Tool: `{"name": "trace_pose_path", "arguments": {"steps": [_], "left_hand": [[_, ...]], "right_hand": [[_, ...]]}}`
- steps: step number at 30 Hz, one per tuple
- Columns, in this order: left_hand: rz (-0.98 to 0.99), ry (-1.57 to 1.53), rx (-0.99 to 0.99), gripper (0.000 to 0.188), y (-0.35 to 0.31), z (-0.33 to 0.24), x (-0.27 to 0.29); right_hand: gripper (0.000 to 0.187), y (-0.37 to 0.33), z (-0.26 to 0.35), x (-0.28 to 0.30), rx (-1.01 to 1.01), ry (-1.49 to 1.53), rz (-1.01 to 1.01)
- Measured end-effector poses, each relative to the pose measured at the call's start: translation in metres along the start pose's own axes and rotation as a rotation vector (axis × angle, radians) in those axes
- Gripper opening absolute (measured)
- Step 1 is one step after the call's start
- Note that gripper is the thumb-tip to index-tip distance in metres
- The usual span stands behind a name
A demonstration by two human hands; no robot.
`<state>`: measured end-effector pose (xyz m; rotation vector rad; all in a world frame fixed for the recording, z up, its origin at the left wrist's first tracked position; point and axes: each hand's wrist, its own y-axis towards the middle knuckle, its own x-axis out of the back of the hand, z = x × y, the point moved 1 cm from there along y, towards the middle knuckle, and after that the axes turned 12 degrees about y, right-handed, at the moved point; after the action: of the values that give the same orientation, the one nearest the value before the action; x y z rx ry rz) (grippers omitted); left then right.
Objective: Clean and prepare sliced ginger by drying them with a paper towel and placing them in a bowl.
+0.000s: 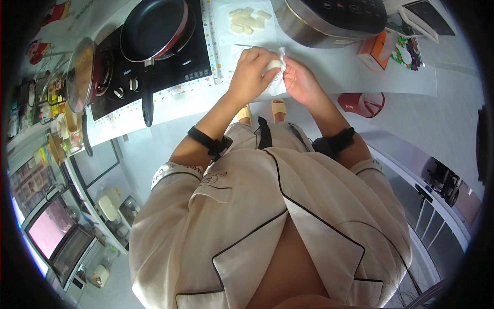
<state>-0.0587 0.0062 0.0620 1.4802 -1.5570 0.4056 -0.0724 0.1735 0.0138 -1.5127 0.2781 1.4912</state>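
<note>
My left hand (252,74) is closed around a smooth white piece of food (272,65), whose exact kind I cannot make out. Crumpled white tissue (277,85) hangs beside that piece, between my two hands. The fingers of my right hand (301,80) pinch the tissue's edge. Just beyond my hands, several short white pieces of food (248,21) lie on a white sheet (221,33) on the counter.
On the black cooktop (180,72) sits a dark frying pan (154,31), its handle pointing toward me. A lidded pan (82,74) stands farther left. Back right is a rice cooker (334,23), with an orange box (374,51) beside it. A red bin (363,104) stands below the counter.
</note>
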Motion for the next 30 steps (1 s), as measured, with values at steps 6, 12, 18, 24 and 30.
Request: {"name": "trace_pose_path", "arguments": {"steps": [6,12,18,24,30], "left_hand": [[0.059,-0.465,0.392,0.018,0.011,0.014,-0.015],[-0.068,-0.292,0.675,0.024,0.034,0.127,-0.064],[0.148,-0.466,0.559,0.054,0.031,0.088,-0.044],[0.670,-0.944,0.590,0.087,-0.006,0.021,-0.009],[0.563,-0.668,0.361,0.090,-0.010,0.005,0.013]], "right_hand": [[0.032,-0.002,0.007,0.015,0.110,0.047,-0.154],[0.039,-0.012,0.016,0.010,0.108,0.013,-0.225],[0.037,-0.019,0.025,0.026,0.162,0.040,0.046],[0.038,-0.023,0.035,0.026,0.179,0.123,0.221],[0.037,-0.021,0.041,0.027,0.248,-0.482,0.026]]}}
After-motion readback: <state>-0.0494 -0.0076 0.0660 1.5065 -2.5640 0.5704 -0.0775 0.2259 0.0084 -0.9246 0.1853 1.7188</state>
